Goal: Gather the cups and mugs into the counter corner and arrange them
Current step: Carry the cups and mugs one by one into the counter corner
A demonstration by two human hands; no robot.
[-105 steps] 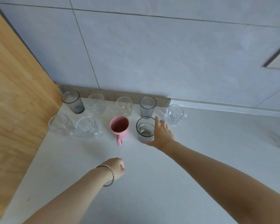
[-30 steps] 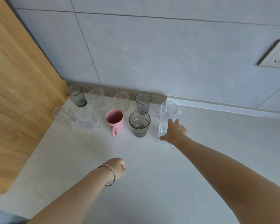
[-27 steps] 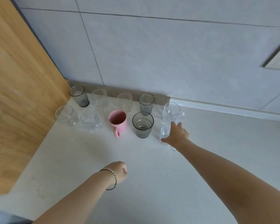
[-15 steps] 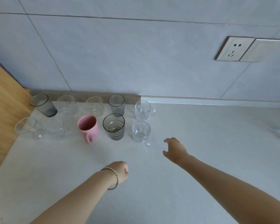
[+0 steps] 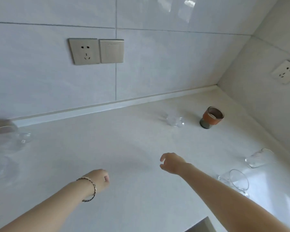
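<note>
The right hand (image 5: 172, 162) hovers empty over the counter (image 5: 124, 148) with fingers loosely spread, the left hand (image 5: 99, 179) makes an empty fist at its eight o'clock, an orange-banded cup (image 5: 211, 117) stands at one o'clock, and clear glasses (image 5: 259, 158) sit at three.

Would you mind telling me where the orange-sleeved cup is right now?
The orange-sleeved cup stands at the head view's upper right, near the far corner of the counter, just right of a small clear glass.
</note>
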